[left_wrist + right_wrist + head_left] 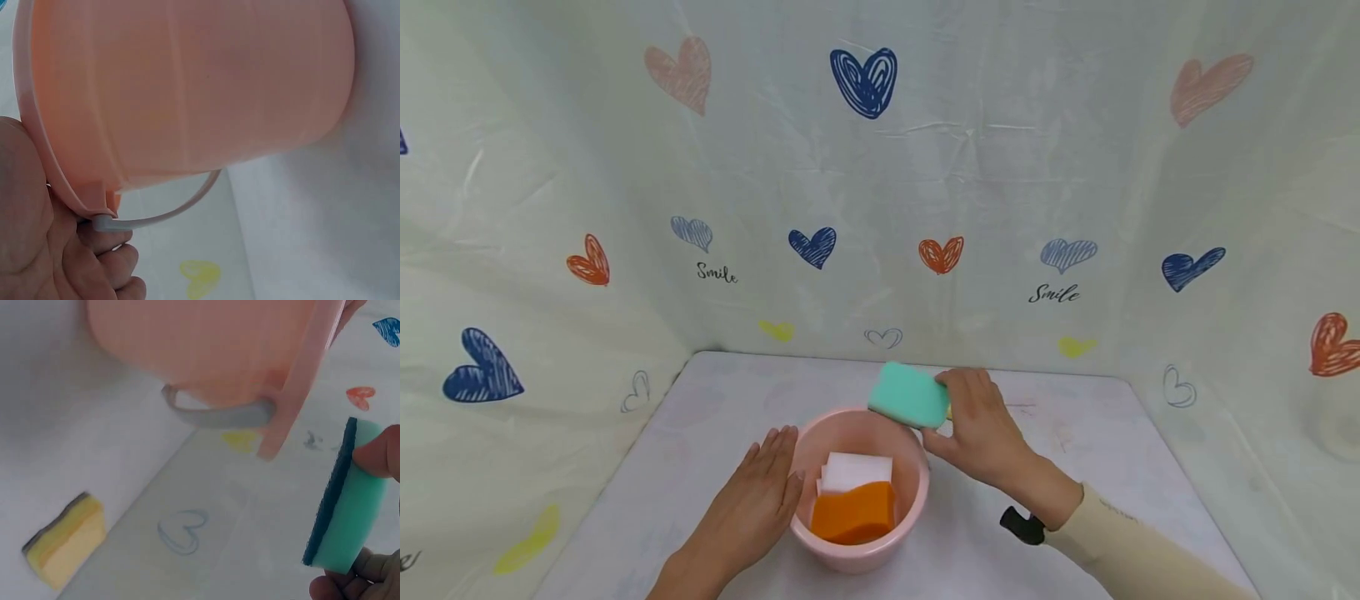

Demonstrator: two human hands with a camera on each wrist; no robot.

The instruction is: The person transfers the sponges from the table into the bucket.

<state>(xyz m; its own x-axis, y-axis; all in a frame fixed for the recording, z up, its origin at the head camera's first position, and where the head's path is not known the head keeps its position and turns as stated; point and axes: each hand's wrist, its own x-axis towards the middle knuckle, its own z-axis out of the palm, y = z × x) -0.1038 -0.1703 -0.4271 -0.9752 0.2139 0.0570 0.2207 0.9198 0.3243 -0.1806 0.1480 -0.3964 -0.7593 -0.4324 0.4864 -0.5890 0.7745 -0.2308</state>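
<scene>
A pink plastic bucket stands on the white table near me; a white sponge and an orange sponge lie inside it. My left hand rests flat against the bucket's left side, fingers straight. My right hand pinches a mint-green sponge with a dark scouring side just above the bucket's far right rim. In the right wrist view the green sponge is held on edge beside the bucket. The left wrist view shows the bucket wall and its grey handle.
A yellow sponge with a dark scouring layer lies on the table beyond the bucket, seen only in the right wrist view. Heart-printed sheeting walls the table at the back and both sides. A black wrist strap sits on my right arm.
</scene>
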